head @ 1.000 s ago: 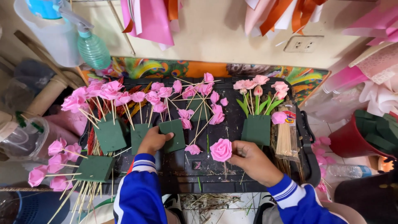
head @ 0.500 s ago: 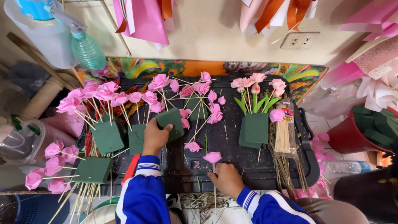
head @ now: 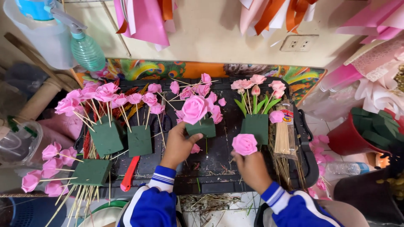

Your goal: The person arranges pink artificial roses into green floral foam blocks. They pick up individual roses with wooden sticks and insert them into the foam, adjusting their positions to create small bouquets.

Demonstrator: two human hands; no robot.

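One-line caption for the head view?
Left hand grips a green foam block; right hand holds a pink rose.

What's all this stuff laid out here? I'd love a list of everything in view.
foam blocks: five on the tray, dark green, most stuck with roses
paper roses on sticks: many, pink, across the blocks
black tray: one, centre
bundle of sticks: one, pale wood, right side of the tray
spray bottle: one, green, upper left
red bucket: one, right, holding green blocks
wall socket: one, cream, on the wall
left hand: holds the middle block
right hand: holds one single rose
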